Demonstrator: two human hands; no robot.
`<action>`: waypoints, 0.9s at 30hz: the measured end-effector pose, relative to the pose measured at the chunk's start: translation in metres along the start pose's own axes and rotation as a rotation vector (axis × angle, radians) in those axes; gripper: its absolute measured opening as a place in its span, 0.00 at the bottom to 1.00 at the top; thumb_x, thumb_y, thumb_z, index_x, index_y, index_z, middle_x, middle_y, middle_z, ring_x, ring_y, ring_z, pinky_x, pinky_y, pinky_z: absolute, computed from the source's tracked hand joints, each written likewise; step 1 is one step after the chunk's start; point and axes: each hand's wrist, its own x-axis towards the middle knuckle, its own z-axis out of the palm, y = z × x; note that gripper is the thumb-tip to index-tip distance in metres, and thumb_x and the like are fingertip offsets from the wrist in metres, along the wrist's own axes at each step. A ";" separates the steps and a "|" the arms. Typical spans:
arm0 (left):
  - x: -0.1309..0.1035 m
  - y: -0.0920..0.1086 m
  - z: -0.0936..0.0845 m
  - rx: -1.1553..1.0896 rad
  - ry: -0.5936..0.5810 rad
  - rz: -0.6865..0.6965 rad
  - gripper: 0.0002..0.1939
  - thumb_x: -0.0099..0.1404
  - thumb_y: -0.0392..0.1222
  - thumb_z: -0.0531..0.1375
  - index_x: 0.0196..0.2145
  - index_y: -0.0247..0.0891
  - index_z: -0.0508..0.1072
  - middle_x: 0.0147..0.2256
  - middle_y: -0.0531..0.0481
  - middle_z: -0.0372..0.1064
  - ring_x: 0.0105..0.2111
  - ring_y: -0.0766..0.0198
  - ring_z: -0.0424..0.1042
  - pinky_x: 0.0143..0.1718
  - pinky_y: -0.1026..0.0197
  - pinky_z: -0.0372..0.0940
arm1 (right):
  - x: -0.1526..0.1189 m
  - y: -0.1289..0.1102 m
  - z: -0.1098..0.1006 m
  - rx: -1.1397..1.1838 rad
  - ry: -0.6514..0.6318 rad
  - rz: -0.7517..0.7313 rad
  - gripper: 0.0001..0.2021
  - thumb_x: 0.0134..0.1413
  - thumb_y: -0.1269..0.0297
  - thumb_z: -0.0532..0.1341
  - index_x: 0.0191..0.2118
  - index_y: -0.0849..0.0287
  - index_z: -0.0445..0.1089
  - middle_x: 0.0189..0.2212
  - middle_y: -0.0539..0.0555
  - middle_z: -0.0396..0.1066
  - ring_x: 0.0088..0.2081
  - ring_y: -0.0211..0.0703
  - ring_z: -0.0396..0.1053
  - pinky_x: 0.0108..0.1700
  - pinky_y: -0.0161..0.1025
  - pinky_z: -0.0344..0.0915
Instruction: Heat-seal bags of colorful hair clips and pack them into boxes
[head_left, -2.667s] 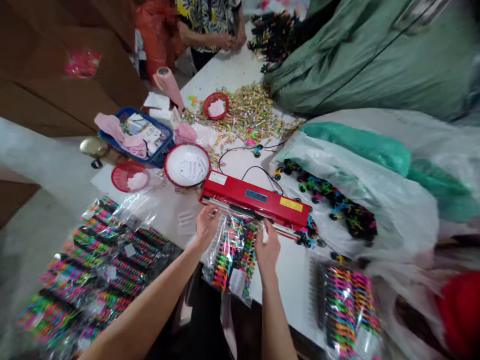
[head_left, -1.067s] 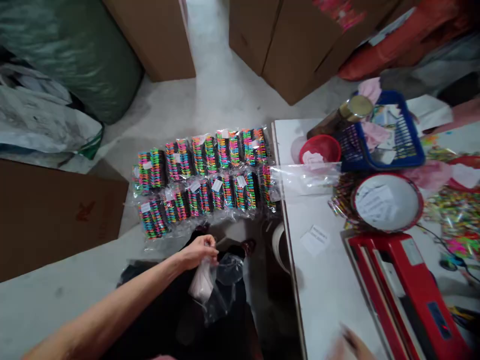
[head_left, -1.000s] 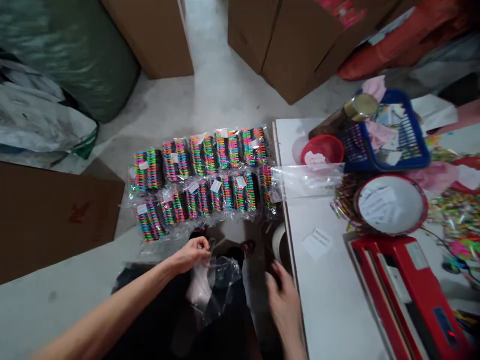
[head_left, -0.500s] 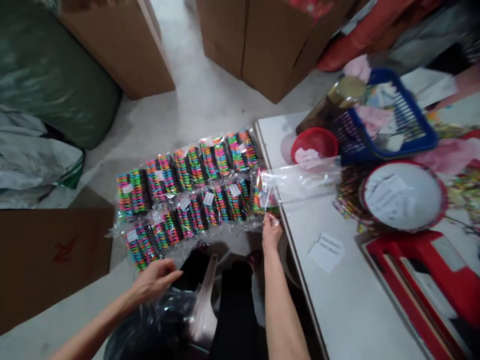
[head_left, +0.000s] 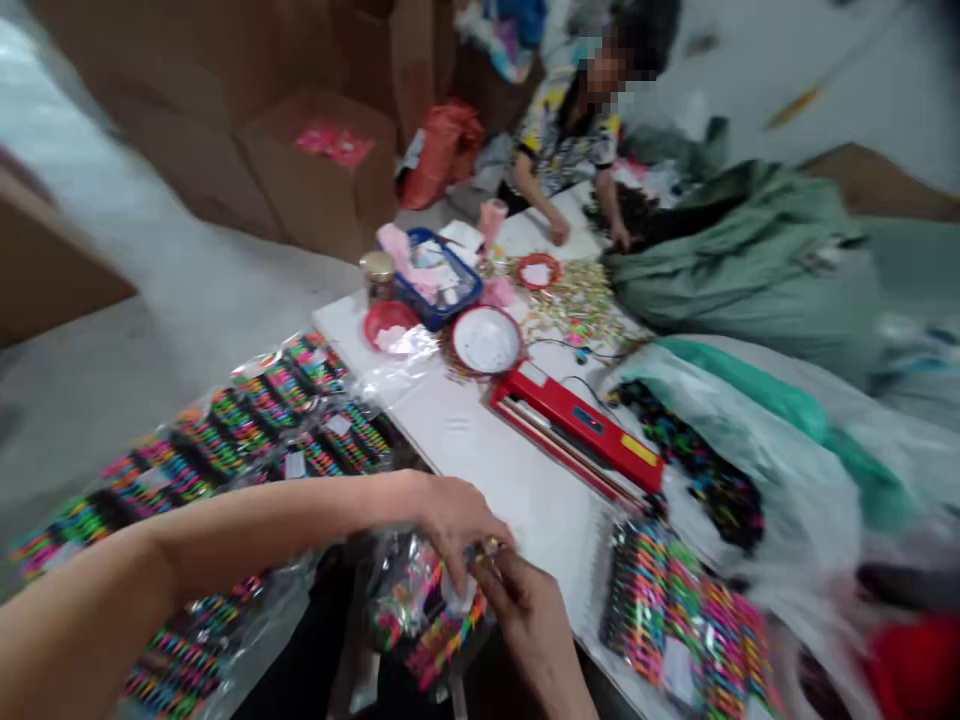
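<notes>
In front of my lap, at the table's near edge, a clear plastic bag of bright multicoloured banded strips hangs tilted. My left hand reaches across from the left, its fingers bent down on the bag's upper part beside a white label. Close against it, my right hand pinches the upper edge of the same bag. Blur hides the exact fingertip contact. To the left, similar filled bags lie in rows, several with white labels. Another stack of such bags rests on the table at right.
On the white table stand a red heat sealer, a white bowl, a red dish, a jar and a blue basket. Another person works at the far end. Green sacks lie at right.
The view has swung right, bringing in the sealer and the other person. My left hand has crossed to my right hand, and both are now on a filled bag near my lap.
</notes>
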 end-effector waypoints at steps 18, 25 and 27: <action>0.192 -0.116 0.026 0.206 0.148 -0.770 0.07 0.59 0.39 0.57 0.35 0.35 0.71 0.34 0.44 0.71 0.37 0.56 0.71 0.37 0.60 0.61 | 0.085 0.233 -0.142 -0.459 0.213 0.184 0.04 0.46 0.70 0.63 0.24 0.60 0.69 0.34 0.57 0.69 0.40 0.48 0.67 0.43 0.43 0.60; 0.211 -0.157 0.032 -0.673 0.501 -0.983 0.04 0.48 0.30 0.62 0.21 0.35 0.70 0.18 0.56 0.59 0.22 0.69 0.59 0.24 0.68 0.51 | 0.110 0.289 -0.115 0.797 0.454 0.628 0.22 0.29 0.45 0.66 0.22 0.60 0.64 0.13 0.43 0.56 0.17 0.32 0.51 0.19 0.32 0.50; 0.220 -0.160 0.031 -0.810 0.550 -1.067 0.08 0.53 0.34 0.61 0.19 0.34 0.67 0.15 0.56 0.56 0.17 0.72 0.53 0.19 0.68 0.46 | 0.123 0.292 -0.108 0.874 0.532 0.684 0.24 0.28 0.44 0.66 0.24 0.59 0.61 0.14 0.42 0.57 0.16 0.31 0.52 0.19 0.32 0.52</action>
